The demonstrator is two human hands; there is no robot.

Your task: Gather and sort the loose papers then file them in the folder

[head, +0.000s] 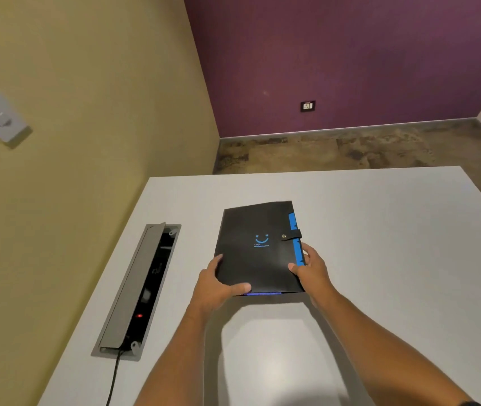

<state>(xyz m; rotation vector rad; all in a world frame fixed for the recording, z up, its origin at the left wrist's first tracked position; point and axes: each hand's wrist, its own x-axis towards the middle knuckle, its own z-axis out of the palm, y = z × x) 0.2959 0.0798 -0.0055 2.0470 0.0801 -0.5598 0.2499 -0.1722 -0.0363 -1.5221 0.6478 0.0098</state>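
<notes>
A black folder (255, 247) with a blue smiley print, a blue right edge and a snapped strap lies closed over the white table (394, 259), near its middle. My left hand (215, 284) grips its near left corner, thumb on the cover. My right hand (311, 266) grips the near right edge by the blue strip, thumb on top. No loose papers show in view.
An open cable box (139, 291) with a raised grey lid and a red light is set into the table at the left, and a black cord (113, 379) runs from it off the near edge. Yellow and purple walls stand beyond.
</notes>
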